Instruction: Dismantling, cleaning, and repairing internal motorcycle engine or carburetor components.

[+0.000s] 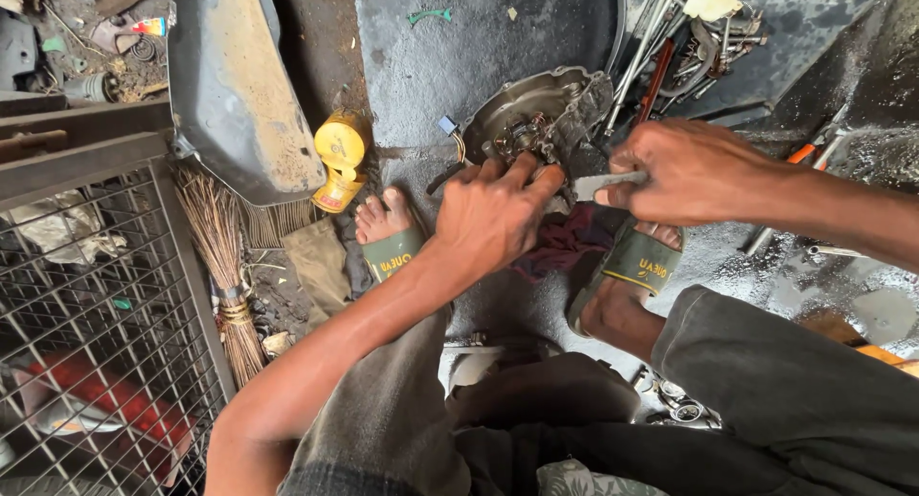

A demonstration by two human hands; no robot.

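at the far left a wire cage (pixel 86 295) is standing, and a straw broom (pixel 225 266) is leaning against it. beside the broom a grey panel (pixel 239 84) is lying on the ground, with a yellow can (pixel 340 161) on its side just past its lower edge.

the person is squatting on a dark mat (pixel 450 56), both feet in green sandals (pixel 392 252). the left hand (pixel 493 214) is pressing down on the near edge of a metal engine cover (pixel 536 118), fingers curled together over its rim, clamped on it. the cover is lying just ahead of this hand, its inner side with small parts and wires facing up, and a dark red rag (pixel 565 242) is lying under it between the feet.

the right hand (pixel 684 170) is closing tight around a flat grey tool (pixel 603 183). the tool's long axis is running sideways, its tip pointing left toward the cover's lower right edge and nearly touching the left fingertips. whether the tip is touching the cover i cannot tell. both hands are close to the cover, the left one nearer since it is resting on it.

at the far right a heap of spanners and rods (pixel 689 46) is lying on the mat, well apart from the hands.
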